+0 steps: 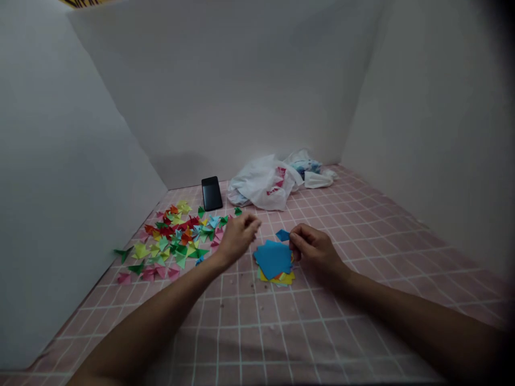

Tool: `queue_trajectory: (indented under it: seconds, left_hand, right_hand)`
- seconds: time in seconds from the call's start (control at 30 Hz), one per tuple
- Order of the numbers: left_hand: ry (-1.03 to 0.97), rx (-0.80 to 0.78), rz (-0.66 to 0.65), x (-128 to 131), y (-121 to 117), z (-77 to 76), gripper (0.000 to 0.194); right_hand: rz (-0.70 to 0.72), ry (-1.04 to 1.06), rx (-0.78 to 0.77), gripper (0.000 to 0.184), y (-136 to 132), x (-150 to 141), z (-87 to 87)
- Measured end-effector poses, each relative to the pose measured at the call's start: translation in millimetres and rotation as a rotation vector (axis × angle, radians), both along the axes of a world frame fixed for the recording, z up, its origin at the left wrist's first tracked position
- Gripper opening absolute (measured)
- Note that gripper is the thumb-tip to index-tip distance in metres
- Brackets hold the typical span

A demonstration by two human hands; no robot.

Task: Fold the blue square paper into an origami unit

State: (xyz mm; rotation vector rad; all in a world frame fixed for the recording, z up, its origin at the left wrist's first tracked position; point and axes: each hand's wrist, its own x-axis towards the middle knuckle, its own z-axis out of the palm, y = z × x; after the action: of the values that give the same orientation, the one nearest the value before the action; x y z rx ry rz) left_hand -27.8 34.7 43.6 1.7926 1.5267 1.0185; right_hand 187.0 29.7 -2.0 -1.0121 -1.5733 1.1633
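Note:
A small folded piece of blue paper (282,235), pointed at its tip, is pinched between the thumb and fingers of my right hand (314,247). Just below it lies a stack of square paper sheets (274,259), blue on top, with yellow and other colours showing at the lower edge. My left hand (240,236) hovers to the left of the stack, fingers loosely bent and slightly apart, with nothing visible in them. Beside that hand, many folded paper cranes (177,236) in red, green, yellow, pink and blue are spread over the left side.
A black phone (211,193) lies behind the cranes. White plastic bags (263,182) sit crumpled at the back, with a blue-and-white package (306,165) beside them. A pink checked cloth (257,332) covers the surface, and pale walls (257,96) enclose it on three sides.

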Motion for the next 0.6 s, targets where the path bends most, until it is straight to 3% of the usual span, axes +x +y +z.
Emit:
queue_trajectory:
  seconds: [0.13,0.27,0.4,0.6]
  left_hand:
    - [0.183,0.049,0.355,-37.0,44.9,26.7,0.025]
    - [0.336,0.059,0.619,-75.4,89.8,33.5,0.044]
    - [0.427,-0.060,0.758,-92.4,127.4,17.0,0.066]
    - [0.471,-0.191,0.836,-95.7,173.0,-15.4,0.091]
  right_hand:
    - [0.004,0.027,-0.027,0.034,7.6,2.0,-7.5]
    - [0.029,-0.007,-0.019,0.034,7.9,3.1,-8.8]
    - [0.052,-0.019,-0.044,0.032,6.1,3.4,-5.9]
    - [0.079,-0.050,-0.075,0.029,5.5,3.7,-5.6]
